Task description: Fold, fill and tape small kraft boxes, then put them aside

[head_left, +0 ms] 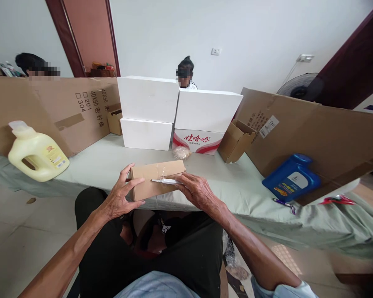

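A small brown cardboard box (pixel 149 171) is at the table's front edge, in front of me. My left hand (pixel 121 193) grips its left end, with fingers on top and the thumb low on the near side. In my right hand (pixel 199 191) is a slim white utility knife (pixel 170 181), its blade pointing left against the near face of the box. Clear tape or film shows on the box's top near the middle. Just behind the box lies a crumpled bundle of clear plastic (pixel 182 152).
White boxes (pixel 147 99) stand stacked at the back, beside a small open carton (pixel 236 140). Large cardboard panels (pixel 77 111) flank the table. A yellow jug (pixel 39 153) stands left; a blue bottle (pixel 290 178) and a pen (pixel 284 205) are right. Two people sit beyond.
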{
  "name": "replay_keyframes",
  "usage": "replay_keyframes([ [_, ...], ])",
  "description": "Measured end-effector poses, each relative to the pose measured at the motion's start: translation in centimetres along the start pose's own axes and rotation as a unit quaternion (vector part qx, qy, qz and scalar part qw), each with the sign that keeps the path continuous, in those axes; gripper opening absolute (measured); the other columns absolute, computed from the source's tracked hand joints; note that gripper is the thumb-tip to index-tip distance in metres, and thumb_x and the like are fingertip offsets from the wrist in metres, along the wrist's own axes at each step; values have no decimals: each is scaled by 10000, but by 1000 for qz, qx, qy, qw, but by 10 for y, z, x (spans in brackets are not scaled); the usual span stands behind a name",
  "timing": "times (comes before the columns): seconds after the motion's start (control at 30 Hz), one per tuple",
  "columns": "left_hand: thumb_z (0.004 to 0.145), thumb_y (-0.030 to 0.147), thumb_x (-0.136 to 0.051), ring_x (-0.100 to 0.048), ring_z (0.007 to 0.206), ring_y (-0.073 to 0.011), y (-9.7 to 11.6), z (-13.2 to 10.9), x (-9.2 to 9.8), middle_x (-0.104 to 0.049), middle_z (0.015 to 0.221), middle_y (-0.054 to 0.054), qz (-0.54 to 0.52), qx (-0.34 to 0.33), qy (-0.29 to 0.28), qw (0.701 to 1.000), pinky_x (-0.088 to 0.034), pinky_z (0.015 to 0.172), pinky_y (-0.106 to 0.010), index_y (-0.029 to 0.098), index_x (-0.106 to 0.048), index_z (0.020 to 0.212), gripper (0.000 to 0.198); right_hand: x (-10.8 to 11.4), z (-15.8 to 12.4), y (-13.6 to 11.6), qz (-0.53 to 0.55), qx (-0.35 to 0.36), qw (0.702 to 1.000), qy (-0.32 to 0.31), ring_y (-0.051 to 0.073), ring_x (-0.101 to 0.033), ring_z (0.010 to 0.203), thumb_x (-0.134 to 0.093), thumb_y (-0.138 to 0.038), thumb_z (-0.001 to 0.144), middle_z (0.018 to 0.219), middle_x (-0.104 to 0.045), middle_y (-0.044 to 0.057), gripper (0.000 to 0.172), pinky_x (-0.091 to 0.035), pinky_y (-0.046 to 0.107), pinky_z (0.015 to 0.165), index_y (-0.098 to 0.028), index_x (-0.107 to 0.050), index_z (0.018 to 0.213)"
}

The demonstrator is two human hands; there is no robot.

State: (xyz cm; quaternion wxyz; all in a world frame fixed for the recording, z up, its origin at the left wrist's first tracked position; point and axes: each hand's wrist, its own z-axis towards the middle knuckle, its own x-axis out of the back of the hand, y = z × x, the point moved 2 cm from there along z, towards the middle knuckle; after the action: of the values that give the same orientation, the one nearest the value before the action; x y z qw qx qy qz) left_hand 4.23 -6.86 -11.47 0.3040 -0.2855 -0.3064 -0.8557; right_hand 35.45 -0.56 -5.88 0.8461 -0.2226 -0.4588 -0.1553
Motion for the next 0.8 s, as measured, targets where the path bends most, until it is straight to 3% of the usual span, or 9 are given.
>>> replay_keyframes([
  [0.33,833,229,-909,-372,1620,-445,3,1,2,-262,1717,-169,9,-2,1,1000,-536,1211,-624,330,-541,1505,773,19,18,-14,-172,-25,981,-85,155,-603,762,-489,-355,1195,959,-732,58,320,-204,337,636,-196,-699,1014],
  [0.5,823,224,-904,-420,1574,-432,4,1,-1,-296,1666,-167,13,-5,7,1000,-576,1167,-581,327,-560,1496,763,28,26,-17,-196,-52,969,-143,159,-603,756,-490,-353,1189,962,-750,76,318,-163,339,626,-190,-712,1028],
  [0.7,828,231,-881,-425,1561,-422,-1,-4,-4,-311,1646,-166,14,6,14,1000,-553,1190,-590,313,-554,1488,741,57,16,11,-242,-134,951,-137,173,-600,718,-566,-376,1138,931,-764,88,309,-157,337,630,-199,-716,933],
  [0.8,836,254,-884,-407,1570,-430,-4,-8,-2,-307,1649,-168,12,12,14,1000,-535,1201,-616,313,-532,1494,749,65,-2,39,-159,-126,975,-86,163,-561,680,-548,-438,1132,858,-736,54,344,-227,317,627,-214,-728,944],
])
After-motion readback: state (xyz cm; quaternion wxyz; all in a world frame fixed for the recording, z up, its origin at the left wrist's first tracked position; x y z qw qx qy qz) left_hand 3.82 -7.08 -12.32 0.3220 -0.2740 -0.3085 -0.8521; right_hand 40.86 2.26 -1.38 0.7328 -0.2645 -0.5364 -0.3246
